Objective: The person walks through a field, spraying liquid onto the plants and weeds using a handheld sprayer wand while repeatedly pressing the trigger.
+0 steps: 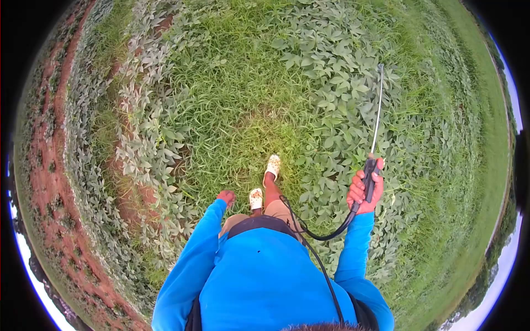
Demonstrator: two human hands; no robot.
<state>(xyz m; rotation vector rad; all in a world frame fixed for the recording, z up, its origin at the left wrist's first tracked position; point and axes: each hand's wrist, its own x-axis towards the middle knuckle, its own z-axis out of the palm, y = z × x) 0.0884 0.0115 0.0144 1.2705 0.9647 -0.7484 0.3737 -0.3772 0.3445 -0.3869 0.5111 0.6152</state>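
My right hand is wrapped around the dark handle of a sprayer wand. The wand's thin metal tube points forward over the leafy plants, with its nozzle end at the upper right. A black hose runs from the handle's lower end, looping back toward my waist. At my left side, my left hand hangs low with its fingers curled in, and I see nothing in it.
Tall grass fills the strip between rows of broad-leaved plants. Bare reddish soil shows at the far left. My feet, in patterned white clogs, are on the grass, one ahead of the other. A dark strap or cord crosses my blue shirt.
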